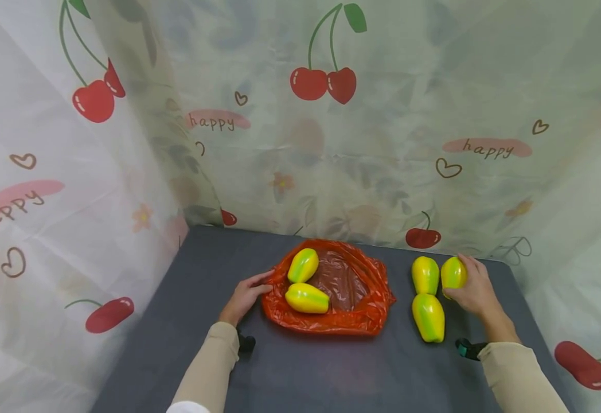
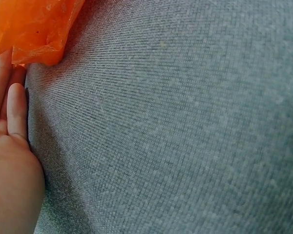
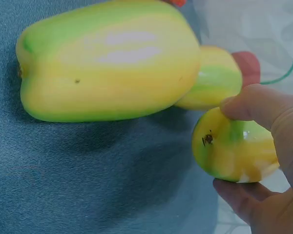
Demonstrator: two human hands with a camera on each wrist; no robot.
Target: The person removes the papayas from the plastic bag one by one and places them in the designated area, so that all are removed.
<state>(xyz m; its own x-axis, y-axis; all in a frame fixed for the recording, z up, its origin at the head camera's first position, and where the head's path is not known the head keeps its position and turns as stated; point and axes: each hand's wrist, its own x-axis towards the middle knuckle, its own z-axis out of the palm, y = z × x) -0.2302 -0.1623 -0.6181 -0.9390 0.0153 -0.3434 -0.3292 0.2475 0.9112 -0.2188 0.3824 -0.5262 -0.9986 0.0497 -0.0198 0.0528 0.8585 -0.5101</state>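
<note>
A red plastic bag (image 1: 383, 304) lies spread with its mouth wide, with one yellow-green papaya (image 1: 303, 265) and a second papaya (image 1: 307, 298) inside it. At the bag's left rim, my left hand (image 1: 244, 298) pinches the plastic; its thumb is out of the left wrist view, where fingers (image 2: 17, 109) reach straight to the bag (image 2: 34, 29). My right hand (image 1: 475, 288) grips a papaya (image 1: 453, 272) at the far right, thumb on one side and fingers on the other. Left of it lie another papaya (image 1: 425, 275) and a nearer papaya (image 1: 428, 318), end to end.
The grey table (image 1: 326, 373) has its back edge against a hanging curtain (image 1: 362, 172) printed with cherries. More curtain hangs along the left and right sides. A dark wrist camera (image 1: 469, 349) sits at the right wrist.
</note>
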